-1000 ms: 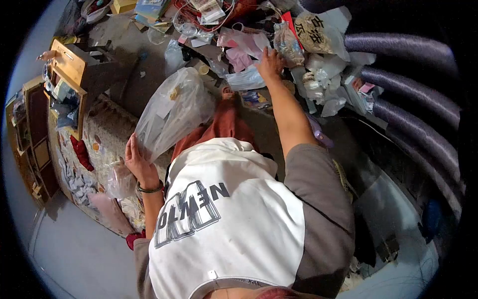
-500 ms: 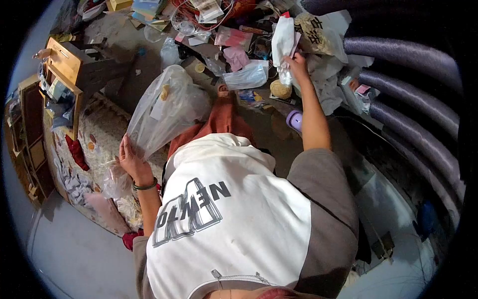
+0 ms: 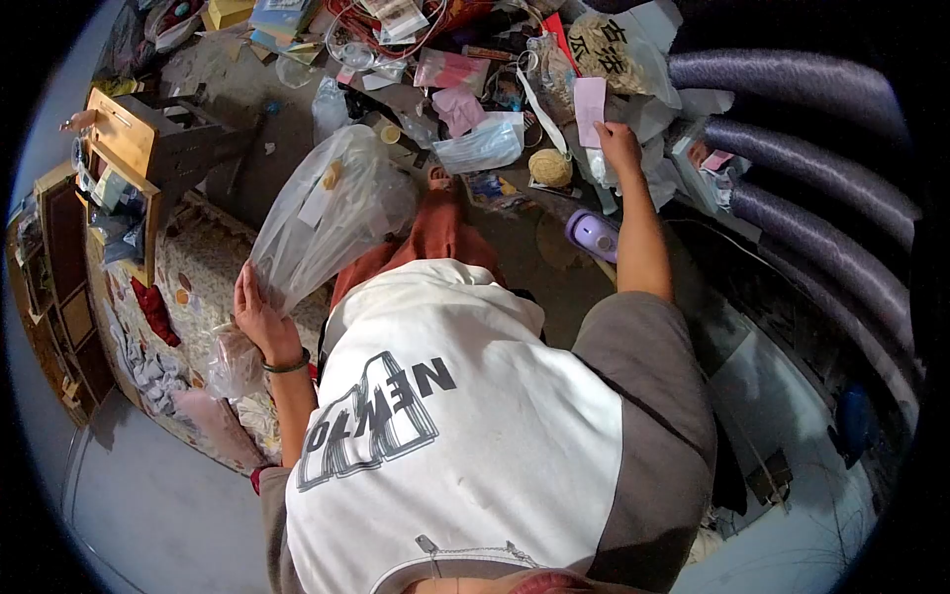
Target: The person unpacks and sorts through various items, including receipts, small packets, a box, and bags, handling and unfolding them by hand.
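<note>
My left hand [image 3: 265,322] is closed on the edge of a large clear plastic bag [image 3: 366,188], which spreads across my lap. A small yellowish piece [image 3: 331,176] and a white label-like patch [image 3: 315,210] show on or through the bag. A second crumpled clear bag [image 3: 234,361] hangs by my left wrist. My right hand [image 3: 620,148] pinches a pink paper slip [image 3: 591,111] upright above the clutter. Below it lie a tan ball of twine [image 3: 550,168] and a curved white strip [image 3: 539,114]. A purple plastic object [image 3: 593,235] is near my right forearm.
Packets, a pink cloth [image 3: 459,109] and a pale blue face mask [image 3: 481,146] litter the floor ahead. A printed bag [image 3: 611,54] stands beyond my right hand. Dark padded tubes [image 3: 792,74] flank the right side; a wooden box [image 3: 124,188] stands left.
The white item my right hand held upright is no longer in it; a pink slip shows there instead. That hand has shifted slightly right and down. My left hand still grips the bag.
</note>
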Demonstrator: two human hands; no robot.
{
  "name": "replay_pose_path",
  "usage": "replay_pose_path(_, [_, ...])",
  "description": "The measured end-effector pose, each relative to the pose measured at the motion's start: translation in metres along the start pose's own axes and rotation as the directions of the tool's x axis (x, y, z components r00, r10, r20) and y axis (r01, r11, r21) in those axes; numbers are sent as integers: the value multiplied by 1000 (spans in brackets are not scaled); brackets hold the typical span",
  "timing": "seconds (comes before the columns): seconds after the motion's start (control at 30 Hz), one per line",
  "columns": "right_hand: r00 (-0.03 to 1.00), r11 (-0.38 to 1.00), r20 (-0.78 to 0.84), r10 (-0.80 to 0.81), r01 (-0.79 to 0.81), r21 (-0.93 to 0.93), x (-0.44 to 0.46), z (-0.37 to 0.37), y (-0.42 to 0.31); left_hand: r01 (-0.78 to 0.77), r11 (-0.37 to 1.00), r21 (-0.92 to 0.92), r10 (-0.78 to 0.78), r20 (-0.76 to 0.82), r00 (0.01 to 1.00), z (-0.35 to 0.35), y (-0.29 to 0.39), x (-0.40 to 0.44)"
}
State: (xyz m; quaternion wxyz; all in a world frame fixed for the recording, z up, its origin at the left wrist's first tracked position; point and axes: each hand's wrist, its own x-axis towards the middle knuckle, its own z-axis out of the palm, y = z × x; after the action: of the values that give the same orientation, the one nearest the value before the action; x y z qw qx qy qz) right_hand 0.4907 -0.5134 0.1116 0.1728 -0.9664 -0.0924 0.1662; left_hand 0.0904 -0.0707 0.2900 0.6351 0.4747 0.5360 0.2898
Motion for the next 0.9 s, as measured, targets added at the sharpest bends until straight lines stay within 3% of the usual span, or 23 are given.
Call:
replay_pose_path(0.13, [1000,999,3,15,-14,-45,1,7,13,11,1000,-20,-10,43,999,-6,-5,1])
replay_pose_path(0.23, [977,999,-208,-40,42,8,-8,5,9,5,1000,-24,-4,41,999,-4,-6,0])
replay_pose_path(0.33, [923,938,-377,-78,196,286,-14,-3,-9,14,1000,5,-14,23,1000,-2,-5,-2])
replay_pose_path(0.5, [953,790,-268,-143,273,548,-71,-41,-139,-100,993,58,91,141,986,14,-6,-7])
replay_pose_path(0.57, [851,781,-377,-366,501,373,-96,-41,-192,-86,996,40,75,213,974,9,-12,-2])
replay_pose_path(0.63, [778,624,-387,-496,629,464,-117,-20,-238,-53,997,51,38,257,966,25,2,-15])
replay_pose_path(0.8, [599,431,-331,-729,778,458,-168,-2,-354,-50,984,169,-37,476,879,27,15,-24])
replay_pose_path(0.9, [445,352,-261,-857,874,335,-191,17,-393,76,997,-3,-67,448,891,21,11,-27])
